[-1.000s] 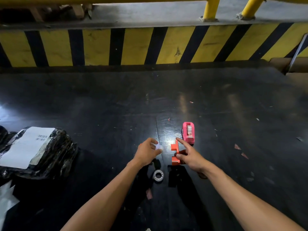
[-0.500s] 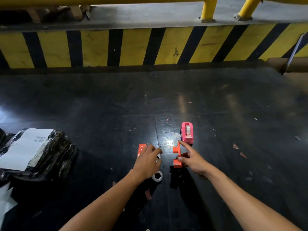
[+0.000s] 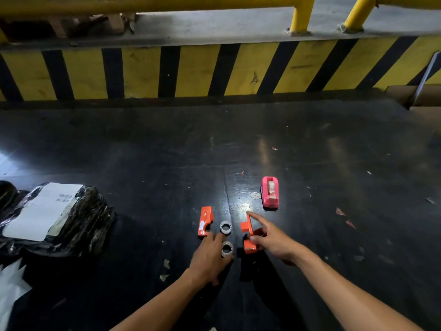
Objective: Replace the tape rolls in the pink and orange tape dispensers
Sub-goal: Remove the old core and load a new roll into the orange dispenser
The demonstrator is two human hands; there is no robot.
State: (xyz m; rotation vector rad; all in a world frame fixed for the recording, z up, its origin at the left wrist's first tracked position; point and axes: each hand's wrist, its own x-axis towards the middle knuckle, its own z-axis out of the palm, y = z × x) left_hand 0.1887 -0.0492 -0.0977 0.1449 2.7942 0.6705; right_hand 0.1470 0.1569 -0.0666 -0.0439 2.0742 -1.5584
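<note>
The orange tape dispenser lies in two halves on the black surface. One orange half (image 3: pixel 205 220) lies flat on the left. My right hand (image 3: pixel 272 237) holds the other orange half (image 3: pixel 247 235) on edge, index finger stretched along its top. Two small grey tape rolls sit between the halves: the far tape roll (image 3: pixel 225 227) lies free, and my left hand (image 3: pixel 210 255) has thumb and fingers around the near tape roll (image 3: pixel 226 249). The pink tape dispenser (image 3: pixel 270 192) stands whole, with a roll inside, beyond my right hand.
A black plastic-wrapped parcel with a white label (image 3: pixel 47 213) lies at the left. A yellow-and-black striped kerb (image 3: pixel 214 70) with yellow rail posts runs along the far edge. Cardboard (image 3: pixel 420 96) sits at the far right. Small paper scraps dot the surface.
My left hand set down the orange half and a tape roll on the left, then drew back onto the near roll. My right hand has stayed on the other orange half.
</note>
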